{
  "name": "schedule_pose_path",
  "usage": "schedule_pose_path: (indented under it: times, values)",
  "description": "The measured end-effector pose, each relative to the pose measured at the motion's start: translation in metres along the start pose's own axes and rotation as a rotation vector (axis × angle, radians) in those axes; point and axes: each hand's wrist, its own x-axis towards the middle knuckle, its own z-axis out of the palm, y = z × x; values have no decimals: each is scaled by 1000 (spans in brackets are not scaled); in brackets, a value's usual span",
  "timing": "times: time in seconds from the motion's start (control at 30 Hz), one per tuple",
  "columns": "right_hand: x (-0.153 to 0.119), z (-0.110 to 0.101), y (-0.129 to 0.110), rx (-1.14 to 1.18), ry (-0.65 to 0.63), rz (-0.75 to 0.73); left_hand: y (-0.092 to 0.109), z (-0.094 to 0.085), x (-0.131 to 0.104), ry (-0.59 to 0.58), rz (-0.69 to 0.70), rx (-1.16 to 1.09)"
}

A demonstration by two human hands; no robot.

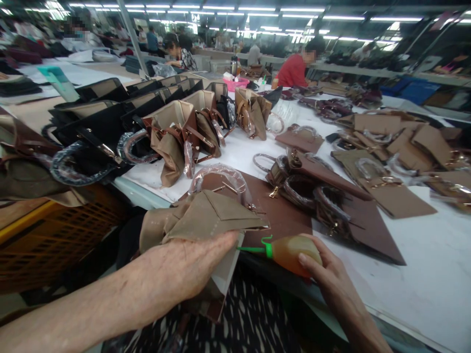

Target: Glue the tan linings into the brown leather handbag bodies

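Observation:
My left hand [200, 260] grips a partly made bag with a tan lining [211, 213] at the table's front edge. Its fingers are mostly hidden behind the fabric, and a pale panel hangs below the hand. Plastic-wrapped handles [221, 171] lie just beyond the lining. In my right hand [324, 260] is a squeeze bottle [294, 252] of amber liquid, lying nearly level, with its green nozzle pointing left. The nozzle tip is at the edge of the bag panel, close to the fingers of my left hand. Whether it touches the panel is hard to tell.
Brown bags with wrapped handles [320, 189] lie right of centre on the white table [434, 255]. Black and brown bags [91, 127] stand at the left, above a yellow crate [55, 235]. Tan pieces [397, 142] pile up at the right. A person in red [292, 68] sits across the table.

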Motion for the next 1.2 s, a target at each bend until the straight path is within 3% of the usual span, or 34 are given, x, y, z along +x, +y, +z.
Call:
schedule_pose_path:
  times: [0.37,0.6,0.87,1.07,1.2]
  values:
    - [-13,0,-2,32,-101,19,-2,6,-4,131,114,152]
    - [-22,4,-2,133,-125,77,-2,-1,2,186,55,135]
    - [-39,13,-6,261,-139,154,-4,4,-4,211,154,225]
    - [-46,11,-2,280,-97,162,-9,13,-7,187,145,231]
    - [-50,12,-9,228,-79,135,-7,10,-3,138,133,209]
